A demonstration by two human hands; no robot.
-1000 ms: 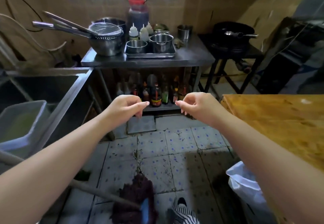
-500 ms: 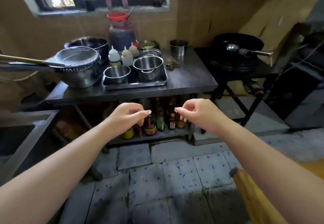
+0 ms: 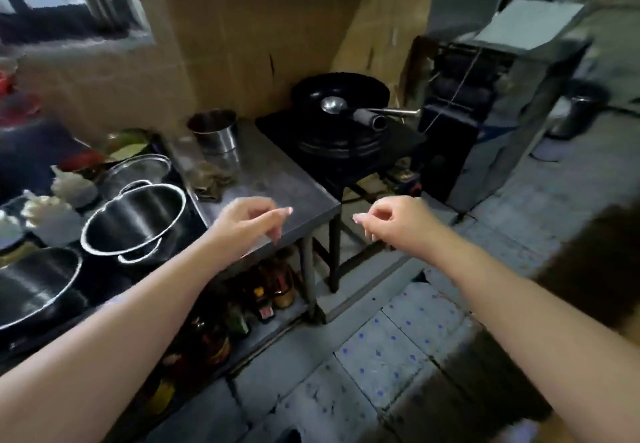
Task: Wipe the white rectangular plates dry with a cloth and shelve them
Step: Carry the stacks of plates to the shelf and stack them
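Since half a second ago the view has swung right: the window and big pots have slid toward the left edge, the black wok [image 3: 341, 96] now sits near the middle, and both hands keep the same raised pose. The left hand [image 3: 247, 224] has its fingers [image 3: 277, 215] loosely curled, forefinger and thumb stretched toward the right, holding nothing. The right hand [image 3: 398, 222] mirrors it, fingers [image 3: 367, 220] curled in and hanging down, also holding nothing; a clear gap separates the two. Both forearms reach forward from the lower corners. The left hand hovers over the front right corner of the steel counter [image 3: 277, 179], which carries a steel cup [image 3: 214, 134], a crumpled rag [image 3: 211, 179] and steel pots [image 3: 135, 220]; bottles [image 3: 273, 290] stand on the shelf beneath. The right hand hangs over the gap between the counter and the dark stand under the wok, where a ladle [image 3: 336, 105] lies. No white plates or cloth show in this view. Open tiled floor [image 3: 381, 356] stretches to the right and below.
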